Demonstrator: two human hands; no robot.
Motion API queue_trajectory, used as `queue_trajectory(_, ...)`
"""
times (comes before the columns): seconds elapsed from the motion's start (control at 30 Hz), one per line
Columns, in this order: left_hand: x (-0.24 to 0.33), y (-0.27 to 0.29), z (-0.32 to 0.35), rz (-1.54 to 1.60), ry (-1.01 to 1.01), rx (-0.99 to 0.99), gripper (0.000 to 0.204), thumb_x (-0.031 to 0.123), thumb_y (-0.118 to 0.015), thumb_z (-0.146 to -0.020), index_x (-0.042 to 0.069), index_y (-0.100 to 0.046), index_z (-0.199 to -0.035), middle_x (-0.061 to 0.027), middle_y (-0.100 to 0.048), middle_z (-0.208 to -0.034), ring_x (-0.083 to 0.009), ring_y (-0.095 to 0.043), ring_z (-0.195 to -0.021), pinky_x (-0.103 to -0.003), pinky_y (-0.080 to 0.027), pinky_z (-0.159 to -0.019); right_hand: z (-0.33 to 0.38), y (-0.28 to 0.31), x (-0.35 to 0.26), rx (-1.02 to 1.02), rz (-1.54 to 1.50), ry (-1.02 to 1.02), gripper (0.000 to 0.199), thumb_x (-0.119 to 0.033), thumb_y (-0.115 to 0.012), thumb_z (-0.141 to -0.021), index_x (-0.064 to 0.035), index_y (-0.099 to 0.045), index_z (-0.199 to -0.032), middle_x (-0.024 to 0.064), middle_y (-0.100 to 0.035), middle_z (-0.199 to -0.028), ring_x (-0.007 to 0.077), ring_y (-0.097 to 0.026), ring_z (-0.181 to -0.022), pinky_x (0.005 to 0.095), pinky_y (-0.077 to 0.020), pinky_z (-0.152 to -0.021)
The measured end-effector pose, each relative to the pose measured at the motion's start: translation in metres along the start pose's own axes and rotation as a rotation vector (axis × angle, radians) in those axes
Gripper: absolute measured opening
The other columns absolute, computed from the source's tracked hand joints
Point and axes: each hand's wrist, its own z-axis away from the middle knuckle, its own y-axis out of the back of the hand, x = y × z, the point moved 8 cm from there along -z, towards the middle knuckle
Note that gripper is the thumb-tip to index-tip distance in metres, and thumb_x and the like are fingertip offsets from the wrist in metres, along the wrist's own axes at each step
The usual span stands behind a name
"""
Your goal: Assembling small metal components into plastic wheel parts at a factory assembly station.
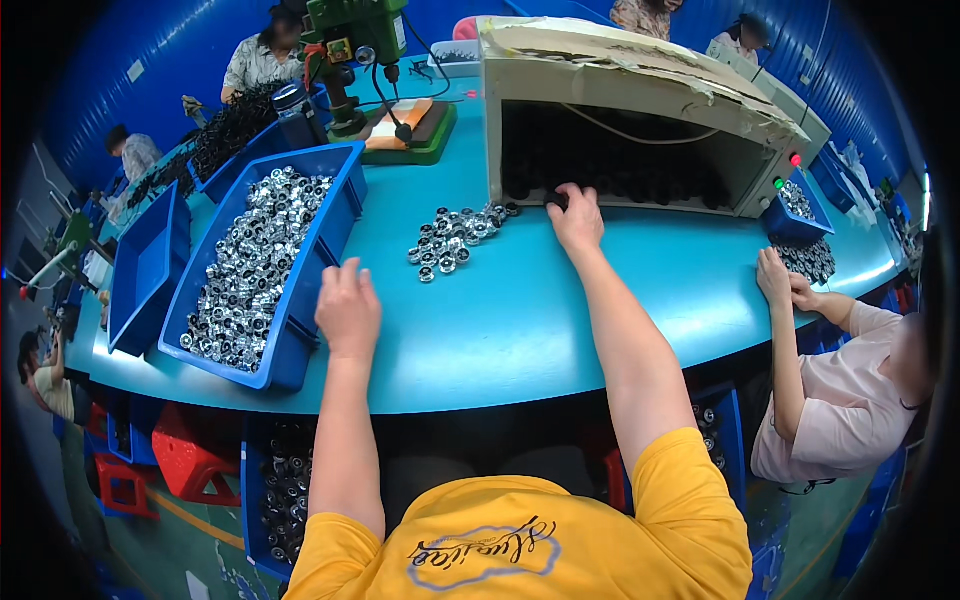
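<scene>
1. The left hand point(348, 305) hovers over the near right corner of the blue bin point(335, 215), fingers loosely curled; whether it holds anything I cannot tell
2. That bin sits left of centre on the teal table point(520, 310) and is heaped with small shiny metal parts point(250, 265)
3. The right hand point(577, 218) reaches far across the table to the open mouth of the beige box machine point(640, 110), fingertips on a small dark part point(555, 200) at its lower edge; the grip itself is hidden from view
4. A loose pile of silver parts point(452, 238) lies on the table just left of the right hand, between bin and machine
5. Dark parts point(620, 180) fill the machine's inside in rows
6. An empty blue tray point(145, 265) stands left of the bin
7. A green drill press point(350, 50) stands far behind the bin
8. At the right, a person in a pink top point(840, 400) rests both hands on the table edge near another pile of parts point(810, 258)
</scene>
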Motion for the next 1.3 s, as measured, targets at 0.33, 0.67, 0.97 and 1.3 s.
queue_trajectory(0.33,0.111,-0.078,-0.002,1.038,0.049,-0.425,0.027,0.013,-0.07,-0.099,0.003,-0.071,-0.124,-0.0066,-0.07,-0.1,-0.0165,-0.065,-0.088,-0.032,-0.052,-0.078,0.069,-0.023,-0.075,-0.488,-0.971,-0.095,0.02,-0.005,-0.073,-0.091,0.0014,-0.069,-0.109,0.0054,-0.072,-0.093,0.011,-0.067,-0.077,0.0254,-0.0549,-0.069)
queue_trajectory(0.67,0.07,-0.105,0.005,1.389,0.277,-0.456,0.011,0.012,-0.081,-0.091,0.005,-0.073,-0.095,0.0,-0.07,-0.083,-0.0049,-0.057,-0.063,-0.021,-0.044,-0.05,0.124,-0.051,-0.113,-0.646,-1.121,-0.058,0.024,-0.018,-0.077,-0.095,-0.001,-0.073,-0.112,0.005,-0.069,-0.099,0.0128,-0.068,-0.084,0.0274,-0.0589,-0.073)
queue_trajectory(0.97,0.079,-0.115,0.013,1.295,0.29,-0.557,0.011,0.011,-0.08,-0.091,0.004,-0.072,-0.092,0.0008,-0.066,-0.081,-0.0063,-0.058,-0.067,-0.023,-0.047,-0.054,0.121,-0.047,-0.093,-0.64,-1.078,-0.107,0.023,-0.022,-0.079,-0.094,0.0004,-0.075,-0.1,0.0049,-0.067,-0.107,0.0133,-0.065,-0.087,0.0283,-0.0549,-0.074)
queue_trajectory(1.3,0.074,-0.13,0.025,1.678,0.457,-0.709,0.018,0.024,-0.073,-0.099,0.007,-0.069,-0.1,0.0031,-0.062,-0.08,-0.0074,-0.054,-0.065,-0.025,-0.045,-0.056,0.12,-0.034,-0.105,-0.602,-0.948,0.116,0.023,-0.021,-0.086,-0.085,-0.0058,-0.074,-0.097,0.0035,-0.053,-0.122,0.0141,-0.055,-0.103,0.0321,-0.0497,-0.084)
